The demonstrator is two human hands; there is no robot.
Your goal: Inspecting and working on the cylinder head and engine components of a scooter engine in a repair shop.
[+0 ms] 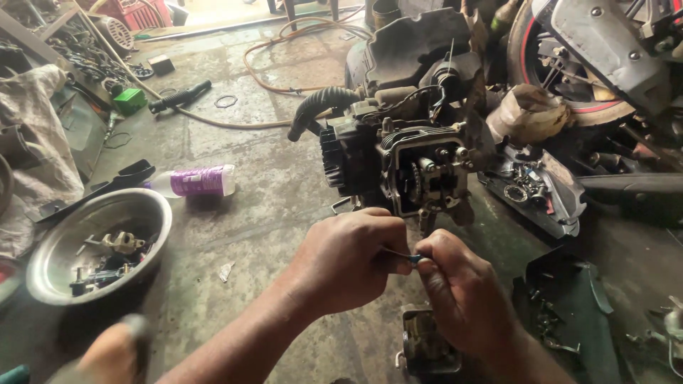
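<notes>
Floor: a stained concrete workshop floor (242, 213) lay under everything, with the open engine (420, 167) as the landmark.
Bowl: a steel bowl (99, 242) of small parts sat well left of the engine.
Bottle: a purple-labelled bottle (196, 180) lay on its side between bowl and engine.
Left hand: the left hand (348, 259) hovered just below the engine, fingers curled and pinching a thin wire-like piece (400, 254) (too small to identify).
Right hand: the right hand (459, 291), touching the left, pinched the piece's blue end.
Tray: a dark tray (541, 188) of bolts sat right of the engine.
</notes>
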